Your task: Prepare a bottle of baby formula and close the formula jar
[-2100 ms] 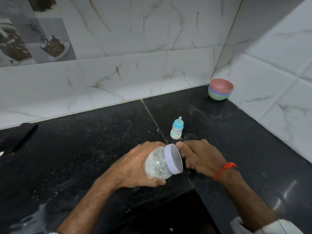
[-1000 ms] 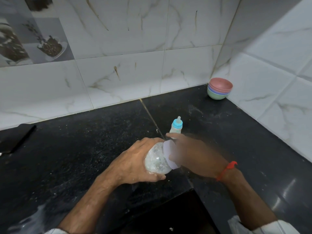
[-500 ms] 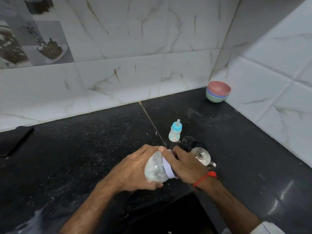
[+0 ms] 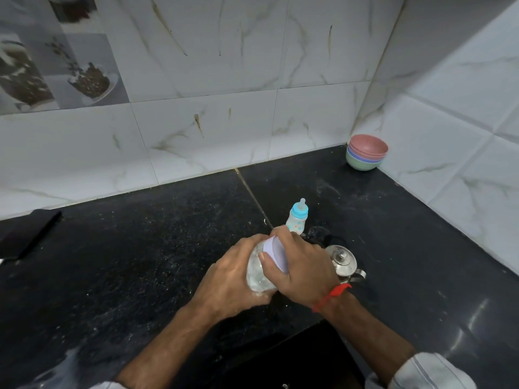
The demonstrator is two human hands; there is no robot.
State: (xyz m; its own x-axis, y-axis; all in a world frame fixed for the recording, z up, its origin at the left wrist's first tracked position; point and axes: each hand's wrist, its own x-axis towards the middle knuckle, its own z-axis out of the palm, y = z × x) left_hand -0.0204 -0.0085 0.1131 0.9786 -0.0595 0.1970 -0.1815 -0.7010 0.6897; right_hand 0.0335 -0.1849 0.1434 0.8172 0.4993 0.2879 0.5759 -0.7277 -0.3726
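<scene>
A clear formula jar [image 4: 257,272] with white powder inside lies tilted on its side just above the black counter [image 4: 140,262]. My left hand [image 4: 230,282] grips the jar's body from the left. My right hand [image 4: 303,265] wraps its fingers and thumb round the jar's pale lilac lid [image 4: 276,252]. A small baby bottle [image 4: 297,217] with a blue collar and clear teat stands upright on the counter just behind my hands.
A small steel kettle [image 4: 344,262] with a knobbed lid sits right of my right hand. Stacked pastel bowls [image 4: 366,153] stand in the far right corner. A dark flat object [image 4: 31,237] lies at the left edge. Tiled walls close the back and right.
My right hand left the counter and closed over the jar's lid, uncovering the steel kettle. The jar stays tilted in my left hand.
</scene>
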